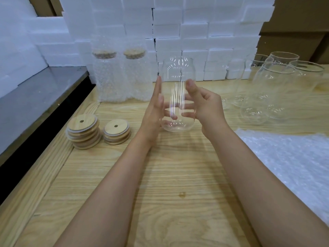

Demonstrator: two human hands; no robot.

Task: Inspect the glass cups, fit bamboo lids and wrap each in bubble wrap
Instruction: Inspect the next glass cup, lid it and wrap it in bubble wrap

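Note:
A clear glass cup [178, 72] is held upright above the wooden table [169, 175], between both hands. My right hand [206, 106] grips its right side, thumb in front and fingers curled behind the glass. My left hand [154, 111] lies with straight fingers flat against the cup's left side. Two stacks of bamboo lids [82, 131] [116, 133] sit on the table to the left. Two cups wrapped in bubble wrap with lids on [106, 79] [138, 75] stand behind them. Several bare glass cups [272, 90] stand at the right.
A sheet of bubble wrap [284, 161] lies on the table at the right. White foam blocks [187, 32] are stacked along the back. A grey metal surface [35, 97] borders the table on the left. Cardboard boxes [302, 24] stand at the far right.

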